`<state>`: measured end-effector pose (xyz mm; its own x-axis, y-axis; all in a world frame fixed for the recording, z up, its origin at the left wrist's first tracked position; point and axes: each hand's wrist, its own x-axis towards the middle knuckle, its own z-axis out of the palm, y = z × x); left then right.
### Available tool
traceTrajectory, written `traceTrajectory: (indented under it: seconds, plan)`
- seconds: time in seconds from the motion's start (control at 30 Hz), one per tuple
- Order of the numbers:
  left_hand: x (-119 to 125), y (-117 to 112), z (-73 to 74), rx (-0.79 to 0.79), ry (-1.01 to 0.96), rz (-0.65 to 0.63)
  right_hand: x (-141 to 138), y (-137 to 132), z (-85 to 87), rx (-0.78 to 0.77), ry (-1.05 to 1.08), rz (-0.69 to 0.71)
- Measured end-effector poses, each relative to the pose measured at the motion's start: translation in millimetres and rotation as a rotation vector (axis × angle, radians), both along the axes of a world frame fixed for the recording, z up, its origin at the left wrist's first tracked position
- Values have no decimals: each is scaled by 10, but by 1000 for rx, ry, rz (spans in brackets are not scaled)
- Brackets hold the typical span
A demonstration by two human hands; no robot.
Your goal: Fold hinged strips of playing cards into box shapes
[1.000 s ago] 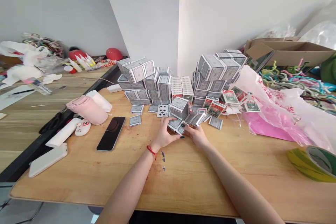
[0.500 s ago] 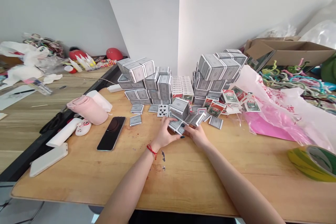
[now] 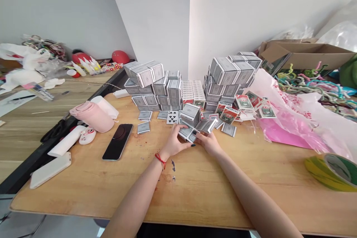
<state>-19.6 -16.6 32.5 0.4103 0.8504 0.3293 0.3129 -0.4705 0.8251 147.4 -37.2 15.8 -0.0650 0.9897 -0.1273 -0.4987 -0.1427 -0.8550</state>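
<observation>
Grey-and-white patterned paper cards folded into a small boxy piece sit just below and right of the frame's centre, the left hand gripping its near left edge between curled fingers and thumb. The right hand has bent fingers against its near right side, though whether they pinch is unclear; light, even pressure should keep the creases square.

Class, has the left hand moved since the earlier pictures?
No: the left hand shows no visible shift against the dark stain on the table.
</observation>
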Motion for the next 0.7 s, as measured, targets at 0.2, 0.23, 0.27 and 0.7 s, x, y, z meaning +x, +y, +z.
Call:
traceTrajectory:
  seconds: [0.2, 0.23, 0.27, 0.7]
  plan:
    - [8, -8, 15, 2, -7, -1, 3, -7, -2, -13, 12, 14]
    - [11, -10, 14, 6, -11, 1, 3, -7, 0, -14, 14, 16]
    - [13, -10, 12, 11, -14, 2, 2, -6, 1, -14, 13, 18]
    - [7, -5, 16, -8, -6, -4, 15, 25, -12, -11, 5, 27]
